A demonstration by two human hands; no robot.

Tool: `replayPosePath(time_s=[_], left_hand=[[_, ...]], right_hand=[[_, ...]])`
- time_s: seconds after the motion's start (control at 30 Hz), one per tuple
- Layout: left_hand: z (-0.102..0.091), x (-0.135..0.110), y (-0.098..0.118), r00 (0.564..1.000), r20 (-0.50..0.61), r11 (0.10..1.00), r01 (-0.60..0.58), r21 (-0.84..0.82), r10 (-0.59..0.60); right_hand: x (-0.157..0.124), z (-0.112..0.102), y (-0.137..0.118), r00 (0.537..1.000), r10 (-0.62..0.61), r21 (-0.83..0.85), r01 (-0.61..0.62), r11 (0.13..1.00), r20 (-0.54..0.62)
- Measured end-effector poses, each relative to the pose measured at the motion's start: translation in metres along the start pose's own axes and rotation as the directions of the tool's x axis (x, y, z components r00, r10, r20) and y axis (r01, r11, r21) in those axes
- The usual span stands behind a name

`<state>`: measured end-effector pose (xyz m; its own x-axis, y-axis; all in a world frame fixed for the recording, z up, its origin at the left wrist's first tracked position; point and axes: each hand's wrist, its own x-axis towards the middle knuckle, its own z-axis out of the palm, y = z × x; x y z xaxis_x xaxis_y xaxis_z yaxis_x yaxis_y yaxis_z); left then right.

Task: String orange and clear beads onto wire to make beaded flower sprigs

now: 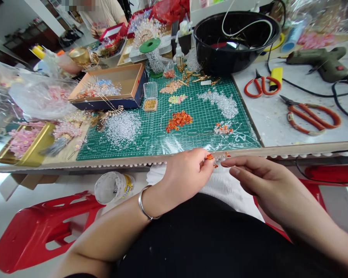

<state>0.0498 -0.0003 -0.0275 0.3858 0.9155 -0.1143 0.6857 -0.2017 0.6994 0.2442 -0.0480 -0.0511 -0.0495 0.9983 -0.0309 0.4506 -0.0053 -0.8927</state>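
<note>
My left hand [188,170], a silver bangle on its wrist, is closed in a pinch around a small orange beaded piece [210,156]. Just to the right, my right hand [263,181] pinches a thin, faint wire [224,165] between thumb and forefinger. Both hands are above my lap at the table's front edge. On the green cutting mat [159,144] beyond them lie a pile of orange beads [179,121], a small group of orange-and-clear beaded pieces [223,128] and clear beads [220,102]. How the wire joins the beaded piece is too small to see.
Two orange-handled cutters [313,117] and a glue gun [319,61] lie at right, near a black basin [234,42]. A cardboard box [110,85], white bead heap [123,129] and gold tray [24,143] are left. A red stool [26,235] stands below; another person [104,15] sits across.
</note>
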Motion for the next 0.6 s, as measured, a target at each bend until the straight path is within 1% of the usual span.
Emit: replayPosePath(time_s=[0.07,0.13,0.17,0.23,0.33,0.4,0.47,0.53,0.6], left_hand=[[0.004,0.003,-0.001,0.999,-0.036,0.998,0.022,-0.062,-0.024],[0.007,0.006,-0.002,0.995,-0.033,0.973,0.084,-0.215,-0.093],[0.009,0.007,-0.002,0.991,-0.013,0.941,0.123,-0.315,-0.134],[0.011,0.010,-0.002,0.978,0.046,0.829,0.196,-0.523,-0.203],[0.012,0.013,0.002,0.966,0.115,0.604,0.237,-0.761,-0.233],[0.011,0.013,0.005,0.962,0.154,0.486,0.249,-0.838,-0.227],[0.009,0.013,0.009,0.954,0.198,0.429,0.279,-0.859,-0.223],[0.007,0.013,0.012,0.945,0.241,0.399,0.313,-0.862,-0.220],[0.006,0.012,0.013,0.938,0.276,0.378,0.339,-0.862,-0.211]], right_hand=[[0.001,0.006,-0.004,0.985,-0.161,-0.129,0.154,0.980,-0.052],[0.002,0.013,-0.005,0.953,-0.285,-0.250,0.253,0.935,-0.104],[0.003,0.017,-0.005,0.935,-0.330,-0.289,0.283,0.915,-0.128],[0.005,0.023,-0.002,0.893,-0.426,-0.357,0.353,0.865,-0.149],[0.011,0.027,0.008,0.788,-0.604,-0.480,0.489,0.729,-0.115],[0.015,0.026,0.016,0.709,-0.702,-0.557,0.556,0.617,-0.071],[0.018,0.024,0.024,0.640,-0.768,-0.611,0.598,0.518,-0.024],[0.019,0.019,0.033,0.593,-0.805,-0.636,0.628,0.449,0.017],[0.019,0.014,0.042,0.565,-0.824,-0.643,0.647,0.411,0.042]])
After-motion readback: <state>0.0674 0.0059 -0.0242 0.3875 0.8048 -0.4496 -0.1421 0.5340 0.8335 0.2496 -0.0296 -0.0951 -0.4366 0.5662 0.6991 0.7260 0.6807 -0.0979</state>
